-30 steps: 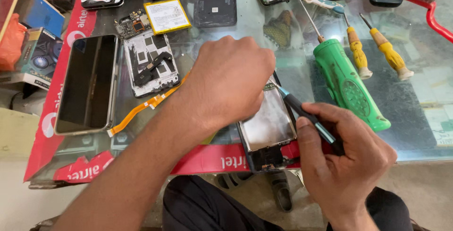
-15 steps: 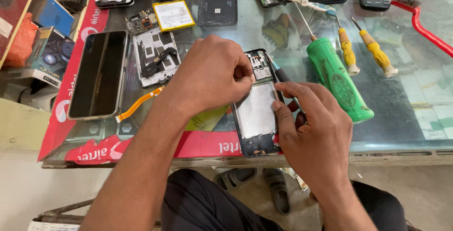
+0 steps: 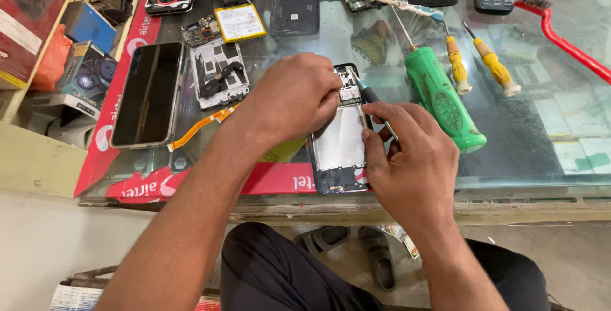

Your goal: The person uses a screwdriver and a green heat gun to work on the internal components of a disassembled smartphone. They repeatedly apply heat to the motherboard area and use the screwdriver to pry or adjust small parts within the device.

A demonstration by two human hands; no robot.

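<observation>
The left hand (image 3: pixel 296 98) presses on the opened phone (image 3: pixel 340 139). The right hand (image 3: pixel 414 158) pinches a thin screwdriver (image 3: pixel 369 95); its tip, pointing to 11 o'clock, seems to touch the phone's board.

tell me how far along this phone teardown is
Done: the opened phone lies with its back cover off, and a yellow-labelled battery and a bare frame lie apart. In hand: the left hand steadies it while the right hand works a small screwdriver at its top board. Left: that board is not yet out.
</observation>
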